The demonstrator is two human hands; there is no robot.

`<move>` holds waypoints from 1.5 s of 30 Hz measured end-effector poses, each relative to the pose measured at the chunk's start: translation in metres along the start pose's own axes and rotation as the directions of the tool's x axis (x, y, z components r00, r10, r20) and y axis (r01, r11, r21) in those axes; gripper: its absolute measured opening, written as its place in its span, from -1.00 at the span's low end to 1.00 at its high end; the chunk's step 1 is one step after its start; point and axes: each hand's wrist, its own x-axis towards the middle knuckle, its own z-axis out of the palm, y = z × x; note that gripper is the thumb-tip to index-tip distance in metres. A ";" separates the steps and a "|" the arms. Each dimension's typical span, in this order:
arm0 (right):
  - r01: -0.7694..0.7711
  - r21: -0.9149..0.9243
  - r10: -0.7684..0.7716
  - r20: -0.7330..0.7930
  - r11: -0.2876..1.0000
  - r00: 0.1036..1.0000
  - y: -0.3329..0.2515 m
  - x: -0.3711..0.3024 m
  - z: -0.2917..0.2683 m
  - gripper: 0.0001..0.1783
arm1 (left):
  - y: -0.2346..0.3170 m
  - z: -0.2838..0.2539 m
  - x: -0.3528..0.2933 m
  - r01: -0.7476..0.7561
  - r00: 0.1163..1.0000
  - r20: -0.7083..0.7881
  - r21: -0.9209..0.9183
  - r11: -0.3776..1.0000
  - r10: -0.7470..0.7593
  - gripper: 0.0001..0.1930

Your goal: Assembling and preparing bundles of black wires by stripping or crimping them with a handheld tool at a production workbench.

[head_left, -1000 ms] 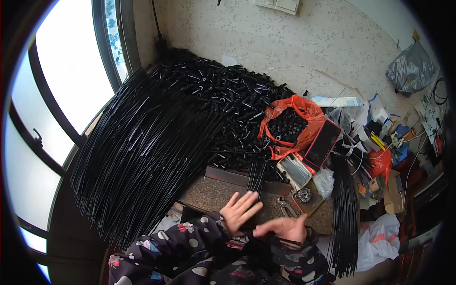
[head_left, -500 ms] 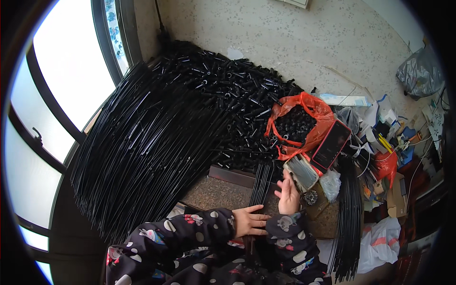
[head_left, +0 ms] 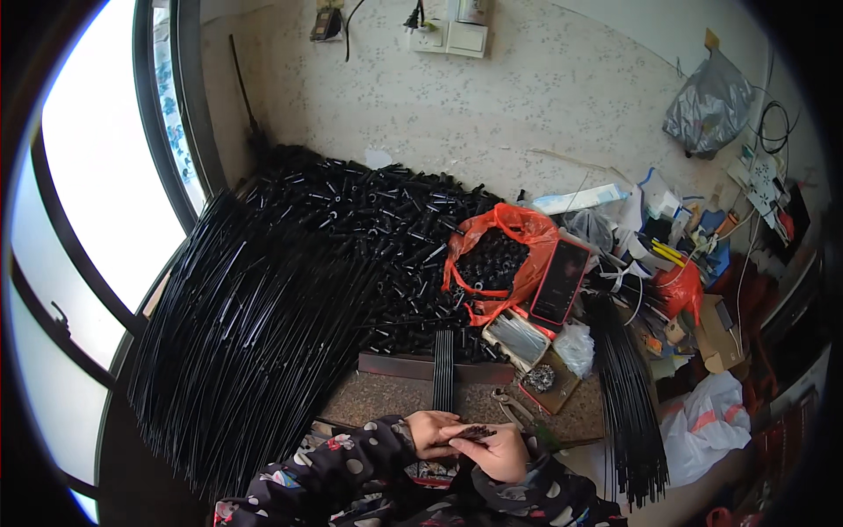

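Note:
A flat row of thin black rods [head_left: 444,373] lies across a dark reddish bar [head_left: 395,363], its near end running under my left hand [head_left: 428,434]. My left fingers are closed over that end and partly covered by the other hand. Right beside it, my right hand [head_left: 499,455] pinches a small cluster of short dark pieces [head_left: 477,432] between thumb and fingers; their exact kind is too small to make out. The two hands touch. Pliers [head_left: 512,407] lie on the speckled tabletop [head_left: 479,400] just beyond my right hand.
A large sheaf of black rods [head_left: 237,351] fills the left. Behind are heaped black tubular parts [head_left: 369,206]. Rightward are a red bag [head_left: 527,233] of dark parts, a phone [head_left: 560,281], a box of thin sticks [head_left: 518,340], a metal scourer [head_left: 540,378] and more hanging rods [head_left: 625,404].
The view has tilted up, showing more wall. My right hand has come back from near the stick box to my left hand and now pinches small dark pieces. The rods lie in a neater row.

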 end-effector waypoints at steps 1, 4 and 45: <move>0.002 0.002 -0.002 -0.015 1.000 1.000 -0.004 -0.003 -0.002 -0.56 | 0.001 -0.001 0.001 0.038 0.999 -0.006 -0.007 0.999 -0.038 -0.64; 0.199 0.114 -0.210 0.087 0.973 0.974 -0.037 -0.006 -0.016 -0.57 | 0.001 -0.004 0.005 -0.027 1.000 0.016 0.041 0.999 0.026 -0.63; 0.251 -0.738 -0.643 -0.308 0.627 0.701 -0.078 -0.032 -0.027 -0.69 | 0.121 -0.082 0.064 0.157 0.877 -0.386 -0.330 0.931 -0.285 -0.83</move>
